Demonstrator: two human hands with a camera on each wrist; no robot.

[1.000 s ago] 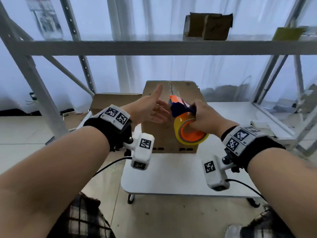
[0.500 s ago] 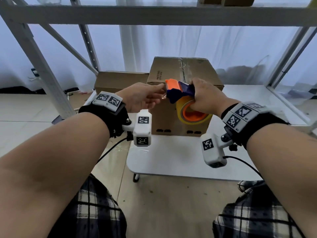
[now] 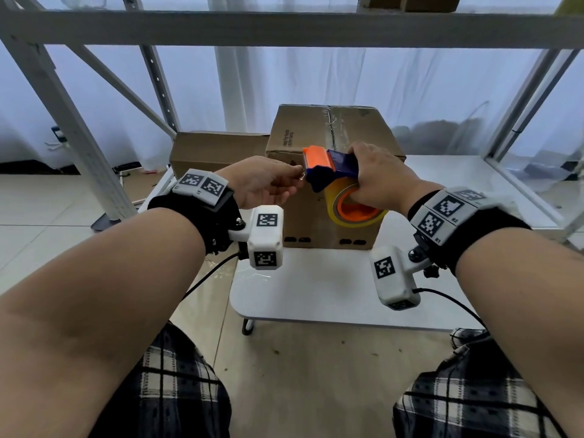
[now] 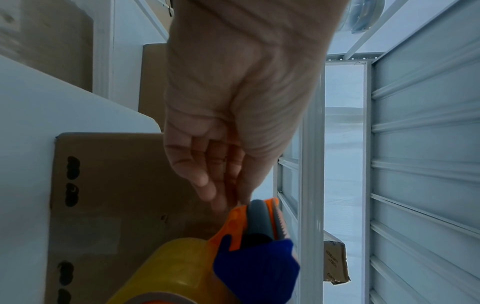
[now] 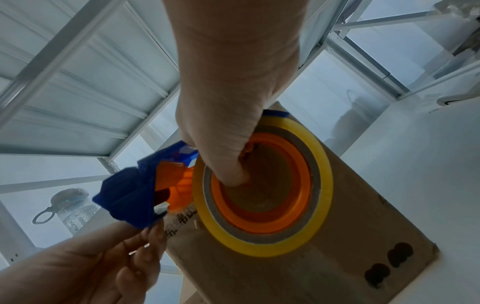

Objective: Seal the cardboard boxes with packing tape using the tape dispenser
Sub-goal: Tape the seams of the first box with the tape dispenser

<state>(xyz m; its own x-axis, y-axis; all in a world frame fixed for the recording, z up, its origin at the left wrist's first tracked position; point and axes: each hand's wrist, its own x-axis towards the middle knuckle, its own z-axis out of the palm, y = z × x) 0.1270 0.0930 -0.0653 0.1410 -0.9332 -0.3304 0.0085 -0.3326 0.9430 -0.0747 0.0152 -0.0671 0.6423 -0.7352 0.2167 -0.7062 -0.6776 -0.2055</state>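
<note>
Over on the left, behind my arm, a low cardboard box [image 3: 218, 147] sits next to the big cardboard box [image 3: 328, 197] on the white counter [image 3: 316, 298]. My left hand [image 3: 262, 181] reaches to the orange front of the tape dispenser [image 3: 328, 167], its fingers [image 4: 207, 185] close together as if pinching the tape end, though I cannot tell for sure. My right hand [image 3: 382, 181] grips the tape dispenser in front of the big box, thumb inside the yellow tape roll [image 5: 262, 185].
</note>
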